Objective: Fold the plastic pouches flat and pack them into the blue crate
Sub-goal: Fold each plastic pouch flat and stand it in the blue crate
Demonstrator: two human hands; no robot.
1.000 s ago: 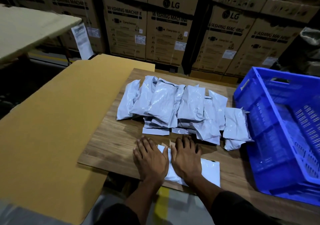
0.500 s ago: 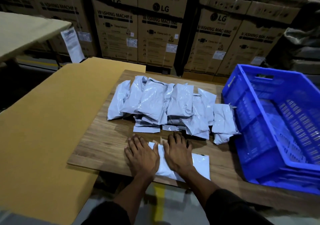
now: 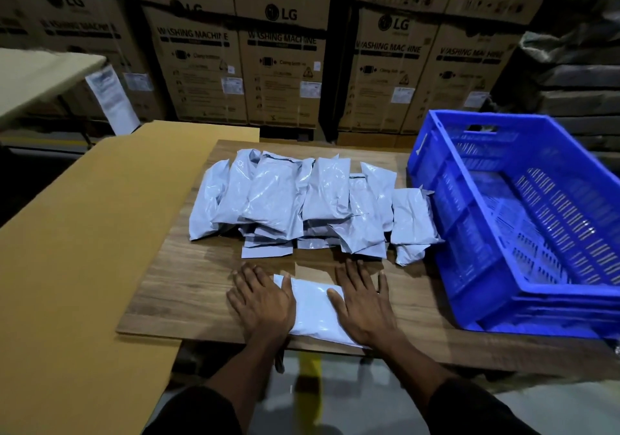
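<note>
The pouch (image 3: 315, 310) lies flat at the table's (image 3: 188, 287) near edge, long axis running left-right, pinned under both grips: left hand (image 3: 261, 304) and right hand (image 3: 364, 307), fingers straight, pressing its ends. Blue crate (image 3: 469, 220) sits off to the right, so the right hand's probably nearer for the drop. Unfolded pile (image 3: 302, 206) waits just beyond the fingertips.

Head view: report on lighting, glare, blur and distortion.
Head view: dim warehouse light, with the cartons behind in murk; soft glare on the glossy pouch under the left hand and right hand; the carton print is slightly smeared; wide-angle bending splays the blue crate at the frame's edge.
</note>
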